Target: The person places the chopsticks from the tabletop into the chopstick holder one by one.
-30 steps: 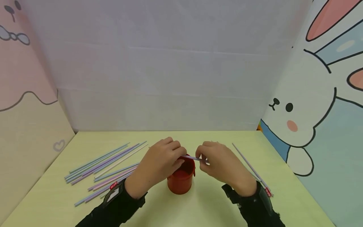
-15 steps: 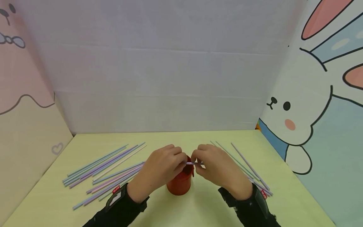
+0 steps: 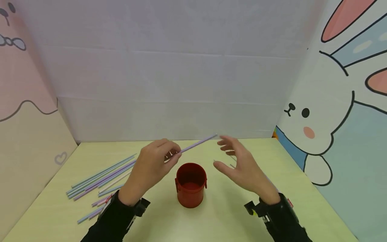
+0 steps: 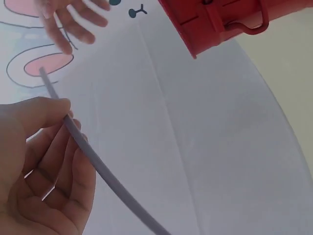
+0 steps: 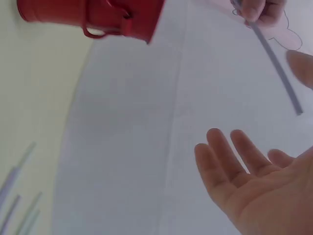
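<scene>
My left hand point(image 3: 154, 166) pinches a thin lilac stick point(image 3: 198, 144) between thumb and fingers, above and left of the red bucket. In the left wrist view the stick point(image 4: 110, 178) looks slightly bent and runs past the fingertips at both ends. The right hand point(image 3: 243, 168) is apart from the stick, its fingers spread and thumb held away, with nothing in it. Below and between the hands the small red bucket point(image 3: 191, 193) stands upright on the table, its inside showing no sticks. In the right wrist view the right palm point(image 5: 274, 196) faces the stick's free end.
Several blue, purple and white sticks point(image 3: 102, 176) lie on the table point(image 3: 169, 225) at the left, partly behind the left forearm. More sticks point(image 5: 10, 183) lie at the right, mostly hidden by the right hand. A white back wall point(image 3: 181, 84) closes the table's far side.
Both hands held the stick over the bucket. Now the right hand has let go and moved right, while the left hand has raised the stick up and to the left, uncovering the bucket.
</scene>
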A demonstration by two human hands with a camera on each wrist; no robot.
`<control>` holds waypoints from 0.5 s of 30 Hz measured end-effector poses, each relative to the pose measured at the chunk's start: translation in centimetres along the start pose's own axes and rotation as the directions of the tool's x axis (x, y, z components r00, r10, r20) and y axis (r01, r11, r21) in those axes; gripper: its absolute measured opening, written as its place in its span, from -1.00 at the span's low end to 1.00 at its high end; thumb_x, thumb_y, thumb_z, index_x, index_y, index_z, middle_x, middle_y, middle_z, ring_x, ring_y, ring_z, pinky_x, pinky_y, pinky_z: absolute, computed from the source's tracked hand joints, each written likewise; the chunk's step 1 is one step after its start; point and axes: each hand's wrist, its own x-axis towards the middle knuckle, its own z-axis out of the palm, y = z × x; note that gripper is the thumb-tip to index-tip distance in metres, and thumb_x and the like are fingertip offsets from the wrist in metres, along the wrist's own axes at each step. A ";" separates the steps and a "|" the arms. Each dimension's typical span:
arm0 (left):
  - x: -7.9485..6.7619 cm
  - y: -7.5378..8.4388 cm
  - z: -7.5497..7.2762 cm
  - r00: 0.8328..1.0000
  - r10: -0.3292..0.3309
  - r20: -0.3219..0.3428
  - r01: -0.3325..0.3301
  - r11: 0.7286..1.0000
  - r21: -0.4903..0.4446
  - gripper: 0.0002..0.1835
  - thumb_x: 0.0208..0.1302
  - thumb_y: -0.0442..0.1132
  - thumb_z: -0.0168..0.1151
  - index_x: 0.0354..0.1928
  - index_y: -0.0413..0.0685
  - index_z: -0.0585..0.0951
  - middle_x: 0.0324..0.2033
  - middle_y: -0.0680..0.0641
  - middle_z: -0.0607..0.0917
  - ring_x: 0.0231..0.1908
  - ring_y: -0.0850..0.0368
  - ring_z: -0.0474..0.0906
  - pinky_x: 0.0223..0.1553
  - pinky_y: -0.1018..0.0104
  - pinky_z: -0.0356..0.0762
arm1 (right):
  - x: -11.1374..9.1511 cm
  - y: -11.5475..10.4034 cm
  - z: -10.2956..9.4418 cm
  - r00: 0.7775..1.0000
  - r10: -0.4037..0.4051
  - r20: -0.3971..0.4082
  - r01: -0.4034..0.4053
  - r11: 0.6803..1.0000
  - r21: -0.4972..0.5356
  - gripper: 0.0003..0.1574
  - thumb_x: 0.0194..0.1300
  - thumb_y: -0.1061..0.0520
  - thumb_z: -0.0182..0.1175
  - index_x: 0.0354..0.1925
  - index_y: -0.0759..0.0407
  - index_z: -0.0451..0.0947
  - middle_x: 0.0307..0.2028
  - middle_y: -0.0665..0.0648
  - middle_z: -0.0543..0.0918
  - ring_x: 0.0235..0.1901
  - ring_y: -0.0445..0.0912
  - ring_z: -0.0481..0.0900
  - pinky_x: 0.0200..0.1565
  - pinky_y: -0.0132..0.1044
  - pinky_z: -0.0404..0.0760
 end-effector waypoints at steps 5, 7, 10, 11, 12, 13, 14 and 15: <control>0.3 -0.5 -0.3 0.987 -0.109 -0.115 0.092 0.985 -0.147 -0.89 0.18 -0.22 0.36 -0.27 0.05 0.61 -0.41 0.18 0.59 -0.44 0.36 0.49 -0.42 0.39 0.57 | -1.2 -0.3 1.3 0.992 0.096 0.087 -0.118 0.943 0.312 0.00 0.22 0.29 0.26 0.42 0.18 -0.12 0.25 0.21 0.31 0.19 0.22 0.32 0.16 0.20 0.32; 0.5 -0.5 -0.3 0.977 -0.160 -0.140 0.125 0.965 -0.231 -0.89 0.21 -0.19 0.34 -0.24 0.07 0.61 -0.39 0.20 0.61 -0.41 0.36 0.51 -0.38 0.38 0.58 | -1.7 0.1 2.5 0.986 0.104 0.127 -0.142 0.929 0.343 0.01 0.20 0.29 0.29 0.41 0.20 -0.11 0.26 0.23 0.29 0.21 0.24 0.28 0.18 0.21 0.29; 0.9 -0.1 -0.4 0.957 -0.246 -0.151 0.180 0.917 -0.357 -0.88 0.26 -0.13 0.30 -0.19 0.11 0.60 -0.36 0.22 0.63 -0.38 0.34 0.54 -0.33 0.37 0.58 | -2.4 1.0 4.8 0.976 0.113 0.186 -0.179 0.901 0.395 0.11 0.12 0.27 0.36 0.42 0.18 -0.12 0.29 0.21 0.25 0.25 0.21 0.24 0.19 0.22 0.27; 1.0 0.1 -0.4 0.950 -0.276 -0.144 0.200 0.897 -0.395 -0.87 0.27 -0.12 0.28 -0.17 0.11 0.60 -0.35 0.21 0.64 -0.36 0.32 0.55 -0.31 0.38 0.58 | -2.7 1.4 5.6 0.972 0.119 0.204 -0.195 0.891 0.411 0.15 0.09 0.25 0.39 0.43 0.16 -0.13 0.30 0.20 0.24 0.26 0.18 0.23 0.19 0.21 0.28; 1.1 0.3 -0.5 0.945 -0.300 -0.133 0.215 0.872 -0.439 -0.86 0.29 -0.13 0.27 -0.15 0.08 0.60 -0.34 0.17 0.65 -0.35 0.28 0.56 -0.30 0.38 0.58 | -2.9 2.0 6.5 0.968 0.126 0.218 -0.210 0.881 0.424 0.19 0.06 0.23 0.42 0.43 0.12 -0.14 0.31 0.18 0.23 0.26 0.15 0.23 0.19 0.19 0.29; 1.3 0.8 -0.6 0.939 -0.324 -0.116 0.232 0.845 -0.481 -0.86 0.30 -0.15 0.26 -0.14 0.06 0.59 -0.34 0.14 0.65 -0.35 0.25 0.57 -0.28 0.36 0.59 | -3.1 2.5 7.2 0.963 0.139 0.232 -0.229 0.874 0.429 0.23 0.04 0.21 0.45 0.44 0.07 -0.14 0.32 0.14 0.22 0.26 0.11 0.23 0.19 0.16 0.31; 1.5 1.4 -0.8 0.934 -0.344 -0.097 0.247 0.817 -0.520 -0.86 0.31 -0.17 0.25 -0.13 0.02 0.58 -0.33 0.10 0.65 -0.34 0.22 0.57 -0.27 0.35 0.59 | -3.3 3.0 7.9 0.959 0.152 0.241 -0.247 0.865 0.438 0.26 0.01 0.19 0.47 0.44 0.02 -0.14 0.32 0.11 0.22 0.26 0.06 0.24 0.19 0.13 0.32; 1.6 1.9 -0.9 0.930 -0.360 -0.079 0.259 0.791 -0.554 -0.85 0.32 -0.20 0.24 -0.12 -0.03 0.57 -0.33 0.05 0.65 -0.33 0.18 0.58 -0.25 0.35 0.60 | -3.5 3.6 8.6 0.955 0.164 0.248 -0.262 0.859 0.440 0.28 -0.02 0.17 0.49 0.44 -0.02 -0.13 0.31 0.07 0.22 0.25 0.02 0.25 0.18 0.11 0.34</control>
